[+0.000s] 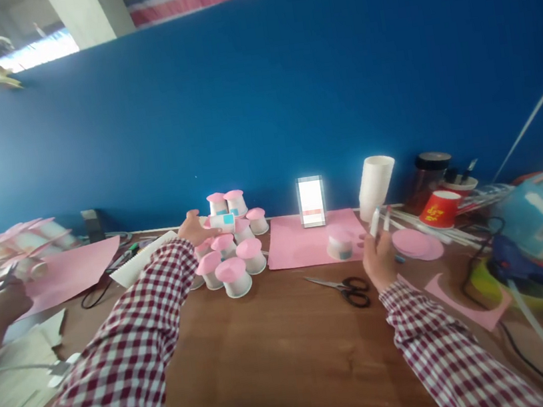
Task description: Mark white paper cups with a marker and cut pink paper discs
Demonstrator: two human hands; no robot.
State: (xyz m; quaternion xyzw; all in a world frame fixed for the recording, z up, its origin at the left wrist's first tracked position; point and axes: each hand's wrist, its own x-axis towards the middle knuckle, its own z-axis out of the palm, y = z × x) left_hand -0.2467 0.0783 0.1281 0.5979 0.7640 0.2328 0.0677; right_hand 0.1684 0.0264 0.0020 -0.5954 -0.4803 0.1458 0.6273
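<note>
Brown tabletop [284, 363] is backed by a blue partition [258, 111]. Left, among pink-topped cups [233, 271], a tilted cup [223, 221] is touched by the left hand [192, 227]; whether its fingers grip cannot be told. Right, slender white pens [376, 221] are gripped by the right hand [379, 258].

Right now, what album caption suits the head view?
Left hand at pink-topped cups, right hand beside a pink sheet, scissors lying on the table.

Head camera: worn by the person, facing forward and down
Near: wooden table [273, 358], close below, with left hand [194, 228] and right hand [380, 261]
Far: blue partition [268, 109]
</note>
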